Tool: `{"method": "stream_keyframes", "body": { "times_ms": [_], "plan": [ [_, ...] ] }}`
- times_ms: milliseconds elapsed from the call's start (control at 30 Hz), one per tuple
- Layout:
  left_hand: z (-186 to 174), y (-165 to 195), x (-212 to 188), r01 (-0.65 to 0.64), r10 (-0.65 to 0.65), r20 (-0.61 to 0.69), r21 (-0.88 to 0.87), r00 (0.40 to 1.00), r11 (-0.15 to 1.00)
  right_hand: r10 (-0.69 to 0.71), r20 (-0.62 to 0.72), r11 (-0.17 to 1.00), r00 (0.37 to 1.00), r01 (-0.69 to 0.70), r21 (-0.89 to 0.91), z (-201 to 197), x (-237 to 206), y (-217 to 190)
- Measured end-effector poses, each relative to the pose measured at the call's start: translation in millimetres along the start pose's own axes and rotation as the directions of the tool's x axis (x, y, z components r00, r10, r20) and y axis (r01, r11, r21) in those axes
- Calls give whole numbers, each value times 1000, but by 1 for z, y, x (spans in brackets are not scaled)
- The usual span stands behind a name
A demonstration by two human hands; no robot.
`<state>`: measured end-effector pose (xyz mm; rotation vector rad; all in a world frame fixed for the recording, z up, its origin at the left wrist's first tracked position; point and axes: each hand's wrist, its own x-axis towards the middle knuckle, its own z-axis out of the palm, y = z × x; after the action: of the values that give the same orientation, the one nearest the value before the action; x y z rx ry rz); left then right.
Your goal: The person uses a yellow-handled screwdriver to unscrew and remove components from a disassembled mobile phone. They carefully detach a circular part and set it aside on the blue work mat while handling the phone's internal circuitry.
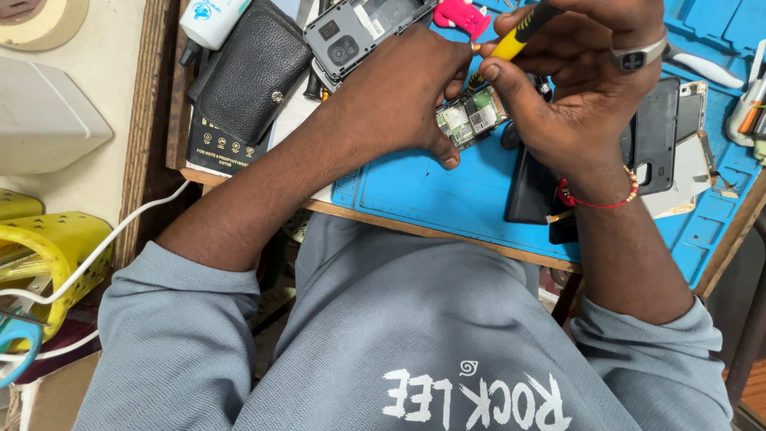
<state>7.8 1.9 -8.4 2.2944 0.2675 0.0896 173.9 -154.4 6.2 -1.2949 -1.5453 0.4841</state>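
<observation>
Nearest, the grey sleeves and forearms reach out over the edge of the table (pixel 479 238), which is covered by a blue work mat (pixel 447 191). On that mat the left hand (pixel 399 88) bears down with its fingers curled closed over a small green circuit board (pixel 471 118), pinning it flat, thumb planted just in front of it. The right hand (pixel 574 80) has its fingers pinched tight round a yellow-handled screwdriver (pixel 519 36), angled down toward the board's far edge; the tip is hidden behind the hands, so I can only suppose it sits in a screw. This looks like the unscrewing stage of stripping the board. The next move calls for a steady, upright twist without the board shifting. Beyond lie a grey phone back cover (pixel 359 32), a black leather pouch (pixel 251 72) and a pink tool (pixel 463 14).
</observation>
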Motion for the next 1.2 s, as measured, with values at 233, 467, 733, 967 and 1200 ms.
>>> {"method": "stream_keyframes", "body": {
  "times_ms": [233, 467, 733, 967, 1200],
  "plan": [
    [1, 1, 0, 16, -16, 14, 19, 1000, 1000, -30, 10, 1000, 999, 30, -5, 0, 1, 3],
    [6, -3, 0, -30, 32, -31, 49, 999, 998, -29, 12, 999, 999, 30, -23, 5, 7, -11],
    [3, -4, 1, -9, 9, 8, -2, 1000, 1000, -71, -80, 987, 994, 59, -150, 13, 17, -20],
    [3, -2, -1, -36, 35, -56, -8, 998, 999, -57, 23, 992, 998, 59, -111, 6, 19, -23],
    [-3, 0, 1, -14, 14, 57, 2, 998, 1000, -63, 3, 998, 998, 63, -17, 6, 18, -20]
  ]
}}
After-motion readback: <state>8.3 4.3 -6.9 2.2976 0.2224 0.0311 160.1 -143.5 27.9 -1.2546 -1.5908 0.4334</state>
